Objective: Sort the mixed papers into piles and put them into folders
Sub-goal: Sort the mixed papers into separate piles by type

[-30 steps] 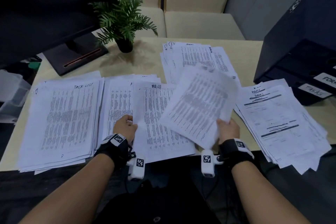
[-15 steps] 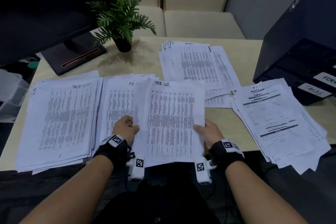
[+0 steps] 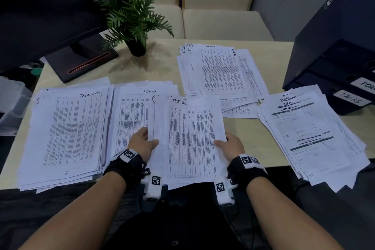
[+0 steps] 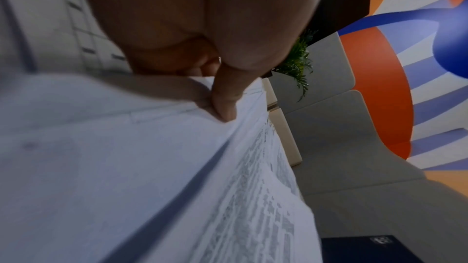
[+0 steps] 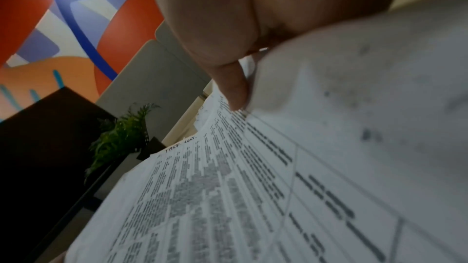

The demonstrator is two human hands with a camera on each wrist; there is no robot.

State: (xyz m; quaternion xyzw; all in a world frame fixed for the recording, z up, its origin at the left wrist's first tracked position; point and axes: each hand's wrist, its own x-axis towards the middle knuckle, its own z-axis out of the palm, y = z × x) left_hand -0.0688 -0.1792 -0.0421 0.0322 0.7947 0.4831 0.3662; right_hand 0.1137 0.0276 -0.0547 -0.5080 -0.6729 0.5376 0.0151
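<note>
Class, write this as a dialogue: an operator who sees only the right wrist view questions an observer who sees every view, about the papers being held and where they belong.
Operator: I see a thumb on papers headed TASK LIST. Is the other hand on them too?
Observer: Yes. The left hand grips the held papers at their left edge, opposite the right hand.
Operator: Is there a matching pile anywhere?
Observer: Yes. A TASK LIST pile lies at the left end of the table, beside a pile headed ADMIN.
</note>
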